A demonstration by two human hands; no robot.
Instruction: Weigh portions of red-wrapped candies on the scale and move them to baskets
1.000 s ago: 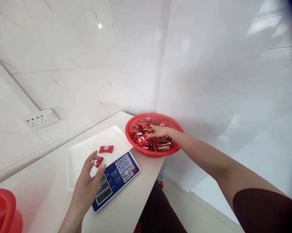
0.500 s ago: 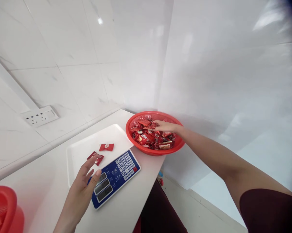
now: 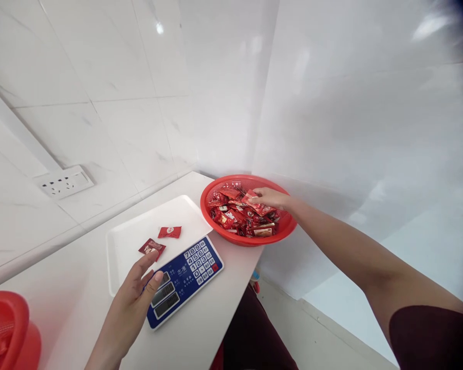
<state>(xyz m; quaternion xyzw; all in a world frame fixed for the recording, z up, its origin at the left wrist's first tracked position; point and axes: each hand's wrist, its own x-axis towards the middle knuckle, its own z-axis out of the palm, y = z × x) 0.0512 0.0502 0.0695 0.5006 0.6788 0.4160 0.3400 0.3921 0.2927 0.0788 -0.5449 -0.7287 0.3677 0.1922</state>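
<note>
My right hand [image 3: 272, 198] reaches over the red plastic basket [image 3: 208, 217], its fingers closed on a red candy packet [image 3: 251, 199]. Under that packet lies a heap of red-wrapped candies [image 3: 239, 217]. On the white tray of the digital scale [image 3: 183, 277] are two wrapped pieces, a bright red candy [image 3: 170, 232] and a dark red candy [image 3: 151, 246]. My left hand [image 3: 133, 298] hovers by the scale's display with thumb and fingers apart, holding nothing. Its fingertips overlap the dark red candy in view; whether they touch it I cannot tell.
At the lower left stands another red basket [image 3: 19, 329] with red packets inside. A tiled wall with a socket panel [image 3: 63, 182] runs behind the white table [image 3: 200, 318]. The filled basket sits at the table's right corner, against the wall.
My right hand has taken hold of a red candy packet in the basket and lifted it slightly. My left hand stays almost in place.
</note>
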